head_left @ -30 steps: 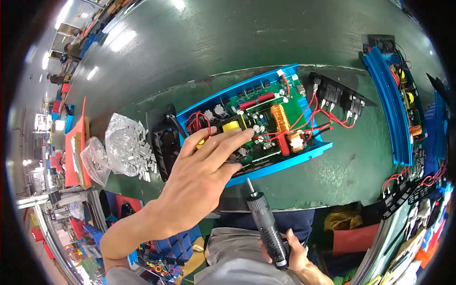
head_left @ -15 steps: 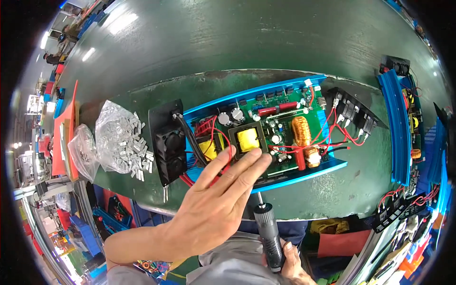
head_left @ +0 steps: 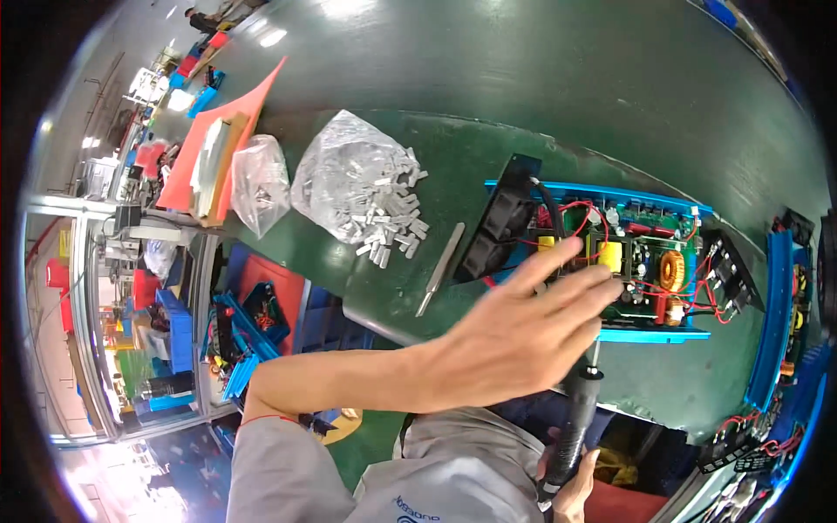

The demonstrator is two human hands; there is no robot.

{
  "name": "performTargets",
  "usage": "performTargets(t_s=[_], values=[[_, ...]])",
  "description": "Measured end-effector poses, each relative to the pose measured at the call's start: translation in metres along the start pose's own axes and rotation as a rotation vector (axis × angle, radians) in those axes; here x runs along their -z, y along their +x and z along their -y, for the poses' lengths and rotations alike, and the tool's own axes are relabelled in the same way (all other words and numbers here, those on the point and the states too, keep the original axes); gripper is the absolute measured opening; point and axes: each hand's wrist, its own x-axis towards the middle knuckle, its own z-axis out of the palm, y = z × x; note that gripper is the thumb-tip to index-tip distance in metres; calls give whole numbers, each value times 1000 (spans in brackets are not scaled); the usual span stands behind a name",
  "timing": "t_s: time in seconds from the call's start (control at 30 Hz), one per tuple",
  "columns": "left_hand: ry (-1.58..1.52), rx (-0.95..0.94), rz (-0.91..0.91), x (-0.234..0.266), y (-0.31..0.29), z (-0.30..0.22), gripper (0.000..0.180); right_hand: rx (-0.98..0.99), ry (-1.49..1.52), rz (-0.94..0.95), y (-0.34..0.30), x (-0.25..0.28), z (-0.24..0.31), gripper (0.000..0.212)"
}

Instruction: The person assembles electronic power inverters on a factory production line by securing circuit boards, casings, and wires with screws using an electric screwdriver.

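Note:
A blue metal case (head_left: 654, 336) lies on the green bench, with a green circuit board (head_left: 641, 305) inside. My left hand (head_left: 523, 340) reaches over it, fingers stretched out across the yellow-wound transformers (head_left: 610, 256) and the case's near wall. Below the case, my right hand (head_left: 575, 492) grips a black electric screwdriver (head_left: 571, 427) held upright. Its shaft meets the case's near edge; the tip is hidden by my left hand. A black fan panel (head_left: 497, 222) stands at the case's left end. Beyond its right end is a black end panel (head_left: 732, 272), joined by red wires.
Metal tweezers (head_left: 443, 266) lie left of the fan panel. Farther left, small metal clips (head_left: 392, 218) spill from a clear plastic bag (head_left: 336, 174), beside a smaller bag (head_left: 260, 183) and an orange-red sheet (head_left: 248, 105). Another blue case (head_left: 772, 322) stands at the right.
My view has swung left, so the scene sits farther right. The case has slid right, away from the clips, uncovering the tweezers. My left hand stays over the case.

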Motion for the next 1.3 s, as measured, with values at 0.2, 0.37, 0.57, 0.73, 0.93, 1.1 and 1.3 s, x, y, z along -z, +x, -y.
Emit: performTargets(t_s=[0.2,0.37,0.57,0.73,0.93,1.1,1.3], values=[[361,531,-178,46,-76,81,23,73,-26,-162,-14,14,-22,87],[215,796,-51,49,-128,123,23,114,-108,-137,-7,4,-31,83],[323,726,-13,49,-137,157,30,215,-359,4,-8,-16,7,67],[234,722,-81,58,-111,142,32,219,-385,50,-9,-28,15,48],[-284,619,-135,30,-40,11,21,195,-331,69,-7,-31,6,56],[-45,358,34,16,-17,-4,10,187,-300,40,-5,-38,-6,65],[226,-36,187,8,4,8,12,265,-225,9,5,-40,-9,53]])
